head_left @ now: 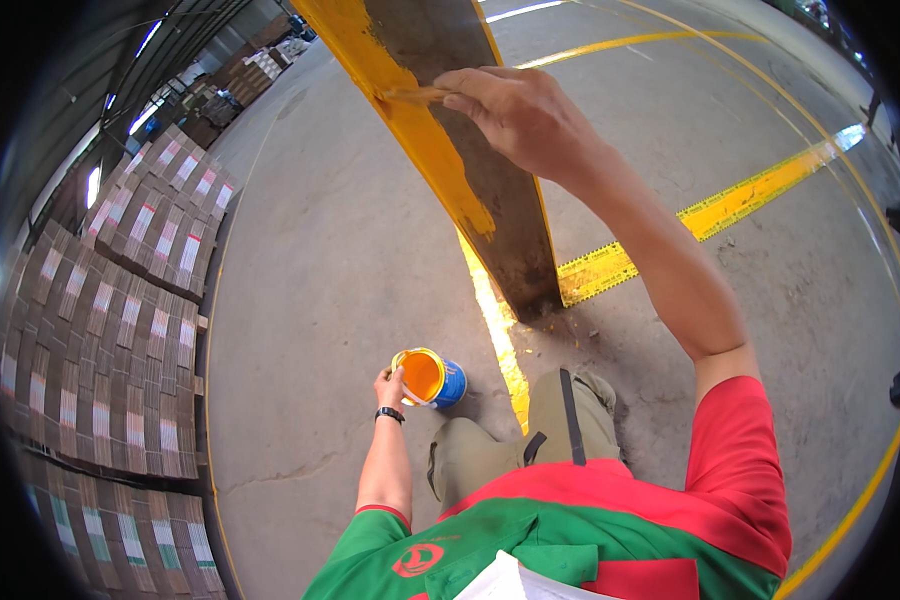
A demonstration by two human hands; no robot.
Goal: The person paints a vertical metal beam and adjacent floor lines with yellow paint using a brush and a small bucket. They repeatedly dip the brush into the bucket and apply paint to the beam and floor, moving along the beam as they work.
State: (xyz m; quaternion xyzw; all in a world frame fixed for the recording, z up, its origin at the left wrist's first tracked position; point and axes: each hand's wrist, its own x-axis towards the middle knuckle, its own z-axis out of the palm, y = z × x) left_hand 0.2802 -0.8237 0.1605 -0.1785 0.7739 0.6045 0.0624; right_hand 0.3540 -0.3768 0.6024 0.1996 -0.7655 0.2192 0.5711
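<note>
Two hands busy in this one. The right hand (515,110) has a narrow, pinched grip on a slim, yellow-smeared paintbrush (417,96), up against a tall, dark brown, metal-looking post (515,250), and the tip looks like it's touching the wet-looking yellow side. Down low, the left hand (390,388) has its grip closed on a round blue paint can (452,384) with orange-yellow paint inside, though I can't tell if it's got the rim or the handle, or whether the can's bottom rests on the grey concrete floor (310,260). As for progress, I'd call it partway: the post's left side is solid yellow for most of what shows, and that colour laps raggedly onto the wide dark face before quitting well above the base. Far edge has a thin yellow line too. What's left, far as I can judge, is most of that wide face plus the bottom bit; sides turned away are anyone's guess. Oh, and a patchy bright yellow floor stripe (497,325) runs past the foot, no idea if it's wet.
</note>
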